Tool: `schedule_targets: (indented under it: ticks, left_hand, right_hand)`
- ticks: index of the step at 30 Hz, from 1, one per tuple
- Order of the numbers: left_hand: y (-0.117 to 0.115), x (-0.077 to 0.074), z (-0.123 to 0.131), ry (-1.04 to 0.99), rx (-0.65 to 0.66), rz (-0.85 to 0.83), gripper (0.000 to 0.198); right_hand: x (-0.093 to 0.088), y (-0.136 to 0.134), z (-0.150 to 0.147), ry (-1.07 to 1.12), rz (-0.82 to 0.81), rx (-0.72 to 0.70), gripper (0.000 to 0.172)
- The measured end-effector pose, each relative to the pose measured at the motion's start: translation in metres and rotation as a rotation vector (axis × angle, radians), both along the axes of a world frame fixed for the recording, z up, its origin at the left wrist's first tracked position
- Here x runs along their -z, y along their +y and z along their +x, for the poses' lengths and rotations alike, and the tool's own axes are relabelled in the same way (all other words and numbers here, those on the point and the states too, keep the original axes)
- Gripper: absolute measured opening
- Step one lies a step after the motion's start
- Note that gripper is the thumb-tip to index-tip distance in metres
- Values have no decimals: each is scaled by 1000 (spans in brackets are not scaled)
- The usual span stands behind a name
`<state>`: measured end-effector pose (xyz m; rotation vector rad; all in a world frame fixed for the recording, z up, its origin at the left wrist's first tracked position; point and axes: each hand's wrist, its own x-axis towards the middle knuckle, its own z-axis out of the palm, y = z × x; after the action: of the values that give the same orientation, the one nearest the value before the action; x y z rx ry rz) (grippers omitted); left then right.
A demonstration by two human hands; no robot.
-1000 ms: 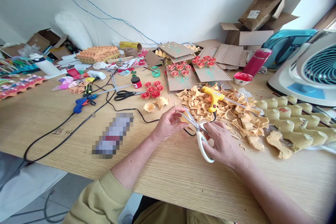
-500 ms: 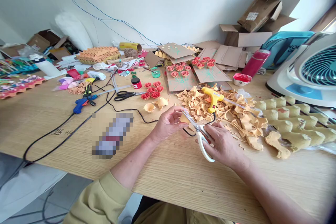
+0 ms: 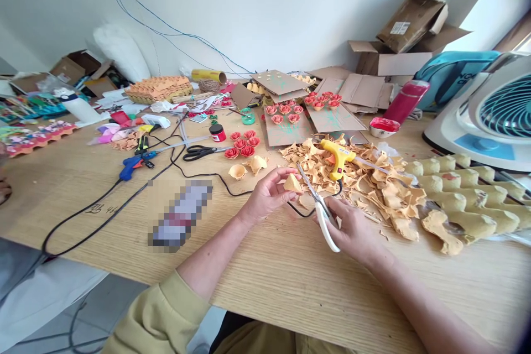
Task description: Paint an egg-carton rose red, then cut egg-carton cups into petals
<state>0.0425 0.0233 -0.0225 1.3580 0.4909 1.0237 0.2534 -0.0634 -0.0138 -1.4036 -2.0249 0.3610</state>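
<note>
Between its fingers my left hand [image 3: 267,194] pinches a small tan egg-carton cup [image 3: 292,183], its pointed end showing. My right hand [image 3: 357,228] grips white-handled scissors [image 3: 327,229], whose blades point up and away just right of the cup, apart from it. Beyond my hands lies a heap of tan carton scraps [image 3: 307,160]. A yellow glue gun [image 3: 338,159] rests on that heap. Two more cut carton pieces, one a round cup [image 3: 238,172], sit on the table behind my left hand, near several red paper roses [image 3: 244,145].
Black scissors [image 3: 199,152], a red paint jar [image 3: 217,133] and a blue glue gun [image 3: 135,166] with its cord lie to the left. On the right are egg trays [image 3: 468,196] and a fan [image 3: 498,116]. Cardboard sheets with roses [image 3: 286,124] stand at the back.
The scissor blades have moved away from the carton cup, to its right. The cup is now turned so its pointed side shows. The view has shifted slightly.
</note>
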Motion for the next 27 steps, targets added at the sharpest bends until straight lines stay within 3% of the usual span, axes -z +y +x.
schedule_targets:
  ticks: [9, 18, 27]
  left_hand:
    - [-5, -7, -2, 16, -37, -92, 46]
    - [-5, -5, 0, 37, -63, -82, 47]
    - [0, -3, 2, 38, -133, 117, 46]
  right_hand:
    - [1, -1, -1, -127, 20, -48, 17]
    - [-3, -2, -1, -214, 86, -19, 13]
    - [-3, -2, 1, -224, 72, -15, 14]
